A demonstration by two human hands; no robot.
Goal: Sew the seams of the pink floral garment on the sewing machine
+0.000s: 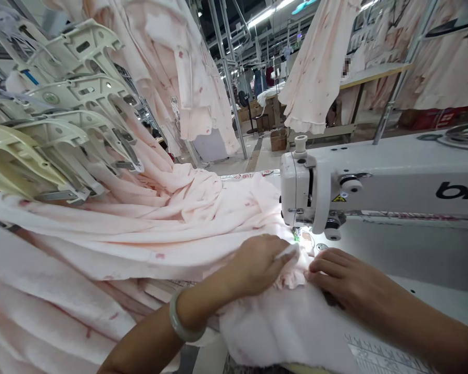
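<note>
Pale pink fabric (203, 249) with small reddish prints spreads across the sewing machine bed and drapes down toward me. My left hand (257, 264), a pale bangle (179, 317) on its wrist, is closed on a fold of this fabric just in front of the needle area. At the gathered edge to its right, my right hand (337, 272) has its curled fingers closed on the cloth; the fingertips are partly hidden. The white sewing machine head (302, 189) stands just beyond both hands, with its presser foot (296, 232) lit and close to the fabric.
Several plastic hanger clamps (81, 93) hang at the left, holding more pink cloth. A pink garment (320, 67) hangs behind the machine. Metal poles (228, 78) and a work table (374, 75) stand further back. A printed ruler scale (378, 356) lies at front right.
</note>
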